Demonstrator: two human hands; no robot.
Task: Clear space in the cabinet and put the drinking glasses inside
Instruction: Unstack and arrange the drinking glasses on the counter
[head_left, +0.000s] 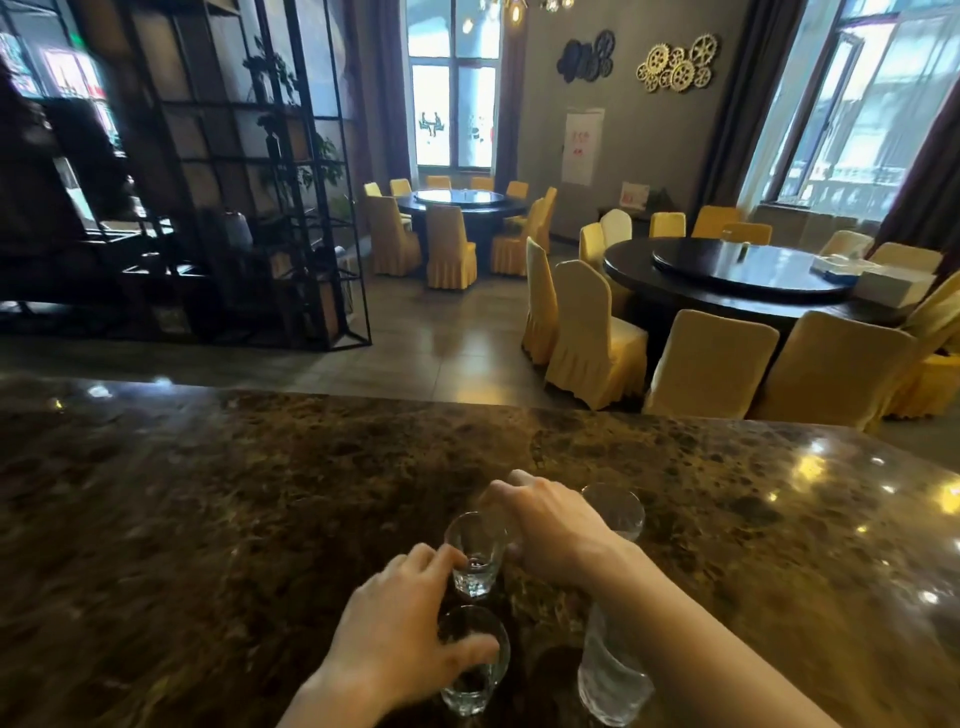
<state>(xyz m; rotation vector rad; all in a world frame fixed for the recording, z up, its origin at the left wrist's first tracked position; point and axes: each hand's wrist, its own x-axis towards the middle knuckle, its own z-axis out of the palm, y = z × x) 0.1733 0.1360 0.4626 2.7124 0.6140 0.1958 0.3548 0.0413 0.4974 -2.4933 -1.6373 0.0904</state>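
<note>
Several clear drinking glasses stand on a dark brown marble counter (260, 493) in front of me. My left hand (395, 618) wraps its thumb and fingers around the nearest glass (475, 670), and its fingertips touch a second glass (475, 551) just beyond. My right hand (550, 525) reaches over the group with its fingers curled around a blurred glass (496, 501) at the far side. Another glass (615, 512) stands to the right of that hand. A taller glass (610, 675) sits under my right forearm. No cabinet is in view.
Beyond the counter's far edge lies a dining room: round dark tables (748, 280) ringed by yellow-covered chairs (597, 338). A black metal shelf unit (249, 171) stands at the left.
</note>
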